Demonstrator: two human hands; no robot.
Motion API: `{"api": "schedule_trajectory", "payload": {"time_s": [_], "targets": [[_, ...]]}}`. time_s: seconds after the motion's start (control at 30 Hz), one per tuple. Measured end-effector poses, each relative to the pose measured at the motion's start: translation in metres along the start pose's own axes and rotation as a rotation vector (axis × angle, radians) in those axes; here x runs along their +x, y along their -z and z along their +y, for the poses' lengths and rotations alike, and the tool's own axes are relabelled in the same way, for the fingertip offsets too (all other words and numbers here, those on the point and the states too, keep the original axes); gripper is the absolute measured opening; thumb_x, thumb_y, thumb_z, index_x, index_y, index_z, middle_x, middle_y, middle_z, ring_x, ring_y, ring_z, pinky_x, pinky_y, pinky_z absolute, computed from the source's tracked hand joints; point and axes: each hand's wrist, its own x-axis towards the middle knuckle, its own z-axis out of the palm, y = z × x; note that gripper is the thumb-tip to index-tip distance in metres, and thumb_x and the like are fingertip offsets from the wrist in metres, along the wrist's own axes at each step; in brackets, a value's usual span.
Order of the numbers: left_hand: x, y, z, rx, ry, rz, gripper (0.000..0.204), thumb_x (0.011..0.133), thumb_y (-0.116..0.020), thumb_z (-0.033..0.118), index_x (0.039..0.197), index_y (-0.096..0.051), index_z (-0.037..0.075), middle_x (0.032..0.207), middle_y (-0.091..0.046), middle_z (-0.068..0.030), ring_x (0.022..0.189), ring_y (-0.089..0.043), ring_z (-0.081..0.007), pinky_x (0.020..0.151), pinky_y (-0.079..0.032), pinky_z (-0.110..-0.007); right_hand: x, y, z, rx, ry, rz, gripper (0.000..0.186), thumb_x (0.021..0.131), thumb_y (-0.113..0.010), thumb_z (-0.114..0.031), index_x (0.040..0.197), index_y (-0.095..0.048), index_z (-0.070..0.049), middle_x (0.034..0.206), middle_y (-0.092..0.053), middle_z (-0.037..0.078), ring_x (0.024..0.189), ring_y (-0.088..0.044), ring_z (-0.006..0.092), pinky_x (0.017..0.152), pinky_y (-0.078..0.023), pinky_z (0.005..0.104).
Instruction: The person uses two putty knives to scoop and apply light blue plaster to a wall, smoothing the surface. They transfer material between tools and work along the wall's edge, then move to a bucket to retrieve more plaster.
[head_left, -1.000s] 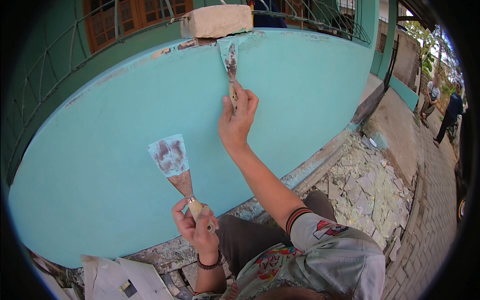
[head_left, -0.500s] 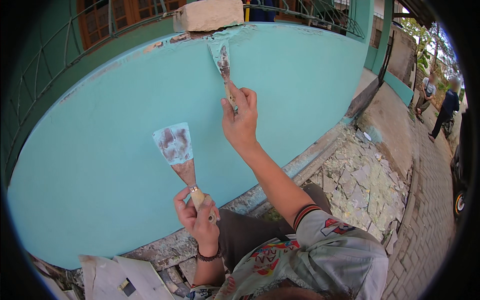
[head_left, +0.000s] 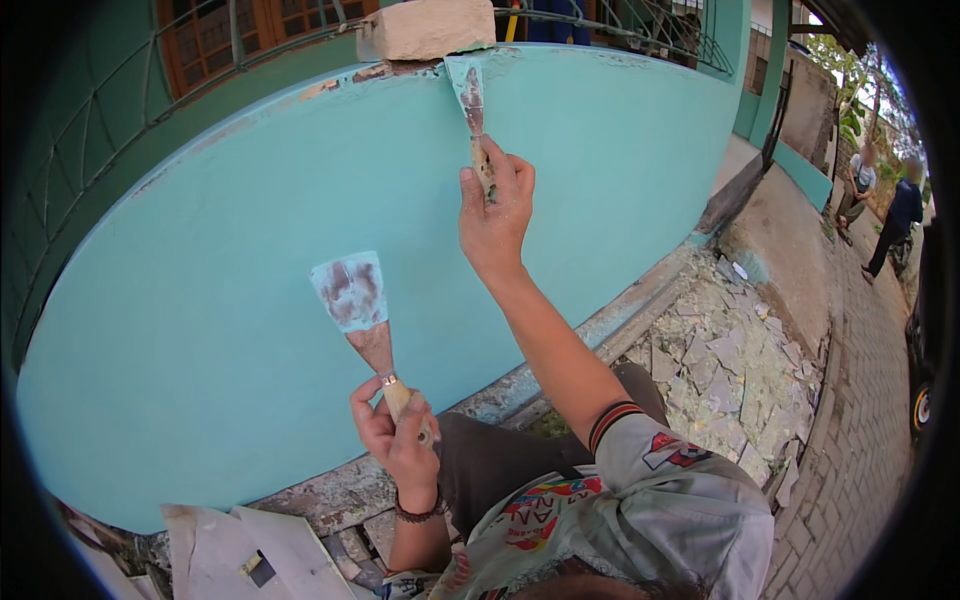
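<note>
Change since earlier: the right hand (head_left: 495, 215) has climbed the wall; the narrow scraper (head_left: 470, 95) it carries, which lay a little below the top edge a second ago, now has its blade tip right at the chipped top edge, just under the stone block (head_left: 430, 25). The left hand (head_left: 395, 435) and its tool have stayed at much the same height, blade still upright.

Narrow scraper: pressed flat against the turquoise wall (head_left: 600, 170), blade smeared with turquoise and brown, handle running down into the right hand.

Right-hand fingers: wrapped round the scraper's handle, thumb on the left side, the other fingers curled over the right; the blade sticks out above the fingertips, arm stretched up.

Wide scraper (head_left: 352, 295): held off the wall, well below and left of the narrow one, its broad blade coated with pale turquoise filler with brown patches.

Left-hand fingers: closed tight on the wooden handle, blade rising above the fist, a dark band on the wrist.

Wall base: a rough, flaking ledge (head_left: 560, 355) along the foot of the wall.

Ground to the right: broken pale flakes (head_left: 740, 360) scattered beside a brick path (head_left: 860, 450).

Lower left: white sheets (head_left: 270, 550) lying near the ledge.

Far right: two people (head_left: 885, 210) standing well apart on the path.
</note>
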Motion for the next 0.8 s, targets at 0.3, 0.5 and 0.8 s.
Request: {"api": "schedule_trajectory", "payload": {"time_s": [0.3,0.5,0.8], "targets": [[0.000,0.008,0.002,0.007,-0.020,0.052,0.035,0.081,-0.054,0.001,0.114,-0.041,0.005,0.071,-0.053,-0.0087,0.054,-0.048,-0.0104,0.038,-0.037,-0.021,-0.015,-0.011,-0.011,0.044,-0.012,-0.044,0.044,0.083,-0.060,0.002,0.125,-0.053,-0.007,0.101,-0.042,0.012,0.084,-0.048,0.0227,0.068,-0.046,0.0316],[0.001,0.009,-0.002,-0.012,-0.022,0.047,0.035,0.082,-0.054,0.001,0.114,-0.041,0.004,0.071,-0.053,-0.0092,0.053,-0.048,-0.0106,0.038,-0.037,-0.021,-0.024,0.010,-0.010,0.065,-0.011,-0.148,0.037,0.087,-0.062,-0.008,0.123,-0.057,-0.007,0.102,-0.045,0.010,0.086,-0.048,0.0179,0.068,-0.047,0.0275],[0.001,0.004,-0.002,0.011,-0.008,0.016,0.035,0.082,-0.054,0.002,0.114,-0.040,0.004,0.071,-0.052,-0.0090,0.052,-0.047,-0.0105,0.039,-0.036,-0.021,0.005,0.015,0.003,-0.009,0.018,-0.052,0.035,0.087,-0.062,-0.007,0.121,-0.057,-0.007,0.102,-0.045,0.009,0.083,-0.047,0.0165,0.067,-0.046,0.0272]]}}
